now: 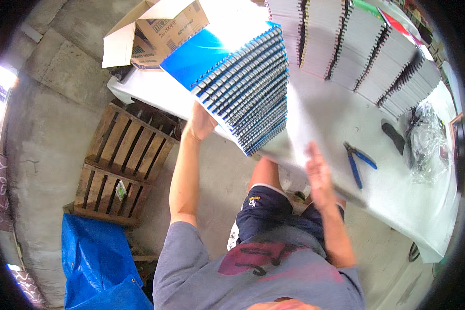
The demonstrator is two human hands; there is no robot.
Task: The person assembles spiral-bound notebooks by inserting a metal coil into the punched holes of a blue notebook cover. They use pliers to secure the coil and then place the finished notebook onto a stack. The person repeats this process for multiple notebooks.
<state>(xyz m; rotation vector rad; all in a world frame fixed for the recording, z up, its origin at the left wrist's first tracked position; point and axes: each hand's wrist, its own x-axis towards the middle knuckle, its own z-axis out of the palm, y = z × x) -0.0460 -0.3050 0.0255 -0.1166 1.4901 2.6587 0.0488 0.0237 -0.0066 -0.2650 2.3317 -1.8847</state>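
Observation:
A stack of spiral notebooks (pixel 249 93) with a shiny blue cover on top is held up over the near edge of the white table (pixel 325 121). Dark coil bindings line the side of the stack that faces me. My left hand (pixel 200 123) grips the stack at its lower left side, its fingers mostly hidden behind it. Apart from the notebooks, my right hand (pixel 320 175) is at the table's near edge, slightly blurred, with fingers stretched out and nothing in them. To its right lie pliers with blue handles (pixel 358 164).
Several tall stacks of coil-bound books (pixel 367 49) line the table's far right. An opened cardboard box (pixel 173 36) stands at the far left. Crumpled clear plastic (pixel 430 147) and a dark flat object (pixel 393 137) lie at right. Wooden crates (pixel 123 163) and a blue tarp (pixel 95 258) occupy the left.

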